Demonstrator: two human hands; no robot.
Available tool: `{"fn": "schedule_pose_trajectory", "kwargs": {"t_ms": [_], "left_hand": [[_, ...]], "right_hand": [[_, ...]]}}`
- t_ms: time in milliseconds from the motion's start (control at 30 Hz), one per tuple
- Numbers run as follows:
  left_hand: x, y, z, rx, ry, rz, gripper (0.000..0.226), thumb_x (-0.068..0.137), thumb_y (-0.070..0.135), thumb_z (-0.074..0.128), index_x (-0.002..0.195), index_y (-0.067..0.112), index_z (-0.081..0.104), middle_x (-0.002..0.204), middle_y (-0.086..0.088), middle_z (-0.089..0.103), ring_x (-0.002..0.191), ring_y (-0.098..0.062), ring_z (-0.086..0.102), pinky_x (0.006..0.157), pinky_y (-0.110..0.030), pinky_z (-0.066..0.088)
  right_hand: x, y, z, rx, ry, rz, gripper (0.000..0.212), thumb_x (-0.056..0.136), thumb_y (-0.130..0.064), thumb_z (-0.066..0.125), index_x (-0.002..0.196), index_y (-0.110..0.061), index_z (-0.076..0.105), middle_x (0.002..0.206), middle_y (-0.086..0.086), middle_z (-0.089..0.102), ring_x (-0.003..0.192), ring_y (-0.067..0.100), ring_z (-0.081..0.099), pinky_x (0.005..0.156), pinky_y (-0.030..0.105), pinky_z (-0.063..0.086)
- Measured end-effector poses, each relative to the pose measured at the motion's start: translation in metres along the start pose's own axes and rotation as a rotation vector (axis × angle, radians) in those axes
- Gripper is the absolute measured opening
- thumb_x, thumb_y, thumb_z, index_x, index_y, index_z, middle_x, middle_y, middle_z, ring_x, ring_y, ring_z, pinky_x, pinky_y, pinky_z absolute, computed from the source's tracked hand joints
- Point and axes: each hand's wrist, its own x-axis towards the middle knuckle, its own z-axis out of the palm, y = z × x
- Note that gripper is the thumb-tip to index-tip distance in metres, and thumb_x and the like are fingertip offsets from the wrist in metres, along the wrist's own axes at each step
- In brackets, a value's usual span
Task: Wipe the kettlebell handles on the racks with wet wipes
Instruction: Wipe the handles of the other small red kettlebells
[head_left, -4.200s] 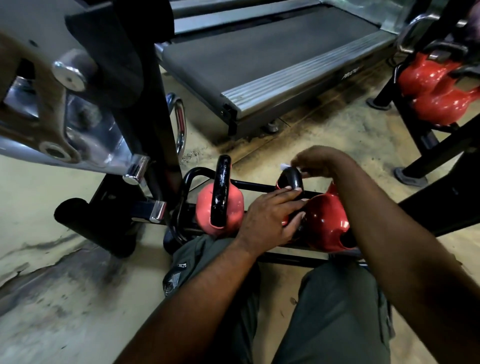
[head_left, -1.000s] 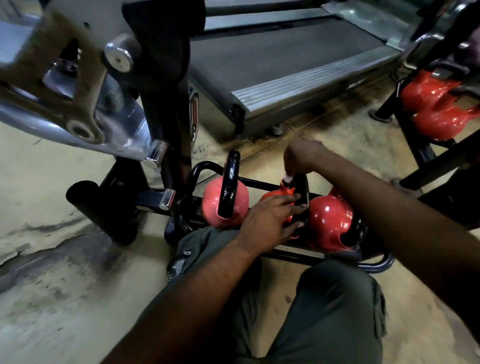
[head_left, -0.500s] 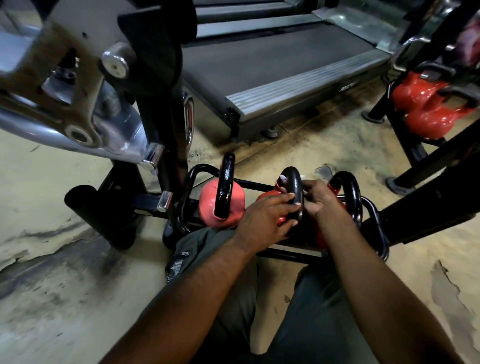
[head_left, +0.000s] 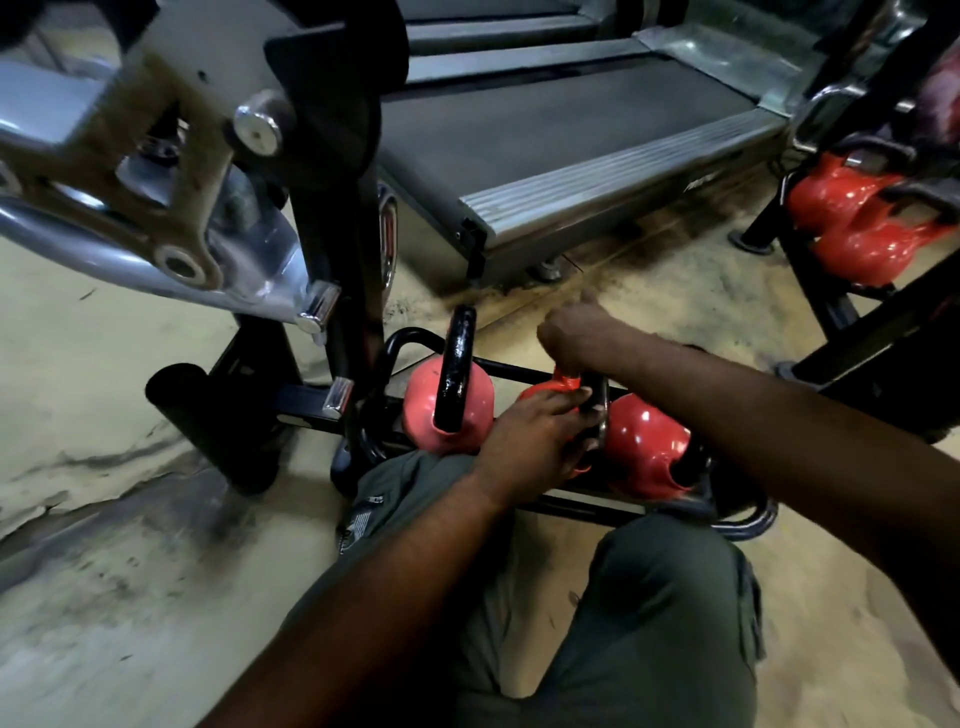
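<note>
— Right hand (head_left: 576, 338) has climbed the middle handle (head_left: 601, 410), from its side to its far top.
— Yes. Left hand (head_left: 535, 439) lies nearly flat on the middle kettlebell (head_left: 545, 392) in the low rack (head_left: 582, 506), steadying it. The right one curls over that handle, wipe hidden.
— Best sweep the whole loop, pressing firmly.

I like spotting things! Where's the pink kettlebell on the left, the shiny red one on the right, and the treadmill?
Pink kettlebell (head_left: 453, 382): head view, on its black handle.
Shiny red kettlebell (head_left: 647, 447): head view, on its round body.
Treadmill (head_left: 545, 124): head view, on the dark belt.
</note>
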Motion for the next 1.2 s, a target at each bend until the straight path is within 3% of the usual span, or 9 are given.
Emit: {"fn": "schedule_pose_trajectory", "kwargs": {"t_ms": [167,267,400,533,633,767,900,1100,1200], "left_hand": [[0.001,0.004,0.005,0.097,-0.009,0.139,0.034,0.087,0.024,0.066,0.12,0.018,0.068,0.133,-0.002,0.061,0.113,-0.022,0.058,0.088,-0.04,0.053],[0.0,0.005,0.003,0.097,-0.006,0.123,0.035,0.082,0.024,0.072,0.116,0.021,0.069,0.131,0.0,0.063,0.115,-0.022,0.058,0.089,-0.039,0.053],[-0.002,0.007,0.0,0.071,0.015,0.094,0.033,0.087,0.023,0.059,0.119,0.02,0.068,0.132,-0.001,0.063,0.116,-0.021,0.06,0.091,-0.037,0.054],[-0.004,0.013,-0.003,0.098,-0.074,0.053,0.035,0.095,0.026,0.051,0.128,0.021,0.062,0.143,-0.002,0.054,0.125,-0.02,0.057,0.09,-0.044,0.055],[-0.007,0.007,-0.011,0.164,-0.177,0.119,0.044,0.094,0.025,0.059,0.137,0.019,0.055,0.15,-0.006,0.046,0.128,-0.025,0.055,0.094,-0.046,0.054],[-0.014,0.005,-0.022,0.21,-0.248,0.214,0.046,0.095,0.03,0.043,0.137,0.014,0.055,0.149,-0.01,0.047,0.132,-0.026,0.05,0.104,-0.047,0.046],[-0.019,0.007,-0.016,0.227,-0.248,0.249,0.043,0.096,0.023,0.054,0.139,0.017,0.052,0.147,-0.007,0.049,0.133,-0.024,0.048,0.105,-0.046,0.046],[-0.027,0.009,-0.012,0.249,-0.218,0.257,0.045,0.09,0.021,0.064,0.134,0.019,0.057,0.143,-0.002,0.053,0.126,-0.023,0.055,0.093,-0.041,0.054],[-0.028,0.011,-0.014,0.236,-0.192,0.256,0.043,0.092,0.022,0.061,0.135,0.018,0.058,0.143,-0.001,0.053,0.122,-0.021,0.058,0.09,-0.035,0.055]], "right_hand": [[-0.017,0.003,-0.001,0.036,-0.022,0.014,0.009,0.086,-0.03,0.065,0.087,-0.021,0.063,0.103,0.004,0.066,0.108,0.026,0.061,0.1,0.045,0.037],[-0.039,0.023,0.023,0.579,0.137,0.179,0.015,0.083,-0.03,0.069,0.089,-0.018,0.076,0.097,0.005,0.073,0.095,0.025,0.066,0.077,0.029,0.046],[-0.067,0.008,0.073,1.442,0.498,0.563,0.017,0.089,-0.014,0.065,0.102,-0.01,0.076,0.102,0.009,0.075,0.093,0.02,0.069,0.079,0.025,0.05],[-0.05,-0.011,0.102,2.646,0.136,0.742,0.034,0.101,-0.003,0.042,0.132,0.003,0.052,0.102,0.018,0.062,0.082,0.025,0.06,0.084,0.035,0.051],[-0.049,-0.015,0.113,2.767,0.097,0.671,0.034,0.101,-0.003,0.038,0.132,-0.001,0.051,0.116,0.021,0.062,0.094,0.028,0.061,0.088,0.036,0.052],[-0.084,-0.014,0.107,2.446,0.35,0.638,0.016,0.092,0.006,0.056,0.094,-0.008,0.063,0.083,0.009,0.066,0.063,0.011,0.068,0.056,0.021,0.055],[-0.086,0.009,0.083,1.566,0.53,0.453,0.011,0.08,-0.009,0.076,0.091,-0.012,0.077,0.09,0.002,0.075,0.082,0.01,0.068,0.074,0.011,0.049],[-0.04,-0.008,0.02,0.362,0.243,0.183,0.025,0.09,-0.017,0.054,0.109,-0.016,0.07,0.117,0.009,0.066,0.113,0.03,0.059,0.096,0.039,0.041],[-0.04,-0.019,0.019,0.12,0.208,0.093,0.028,0.094,-0.018,0.048,0.115,-0.018,0.066,0.122,0.007,0.062,0.116,0.029,0.056,0.102,0.043,0.033]]}}
